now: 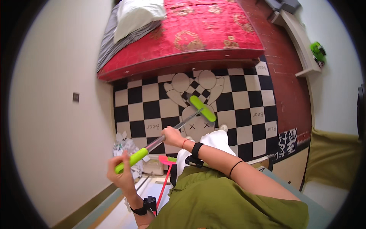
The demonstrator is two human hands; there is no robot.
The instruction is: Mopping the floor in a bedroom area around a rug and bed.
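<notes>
A long-handled mop point(156, 143) with a metal pole runs slantwise in front of me. My left hand point(121, 172) is wrapped round its bright green grip point(134, 159) at the near left, thumb lying along it. Farther up, my right hand point(173, 136) closes round the metal pole. At the far end, the oblong green mop head point(203, 108) rests on a black-and-white checkered mat point(235, 134), over the printed cartoon figure. The underside of the head is hidden.
A bed with a red patterned cover point(198, 32) stands beyond the mat, holding a white pillow point(139, 15). Crumpled white bags point(127, 147) and a red broom point(167, 160) are at lower left. A green toy point(317, 53) sits by the right-hand shelf point(299, 42).
</notes>
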